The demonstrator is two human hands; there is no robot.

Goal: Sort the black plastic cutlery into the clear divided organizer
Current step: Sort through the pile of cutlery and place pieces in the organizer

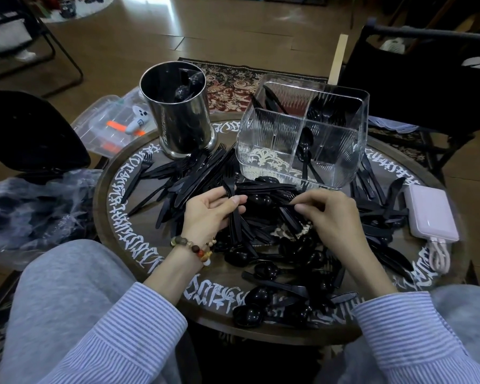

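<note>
A big heap of black plastic cutlery [263,217], forks, knives and spoons mixed, covers the round table. My left hand [209,214] holds a small bundle of black forks [231,195] upright, thumb across the handles. My right hand [333,214] pinches the end of one black piece [286,205] lying on the heap; I cannot tell which kind it is. The clear divided organizer [355,162] stands at the back right of the table. It holds a spoon [305,146] in a front compartment and several pieces in the two rear ones.
A shiny metal canister [182,120] stands at the back left of the table [161,261]. A pink power bank [430,214] with a coiled cable lies at the right edge. Crumpled clear bags [36,209] sit left of the table, and a black chair [427,79] is behind on the right.
</note>
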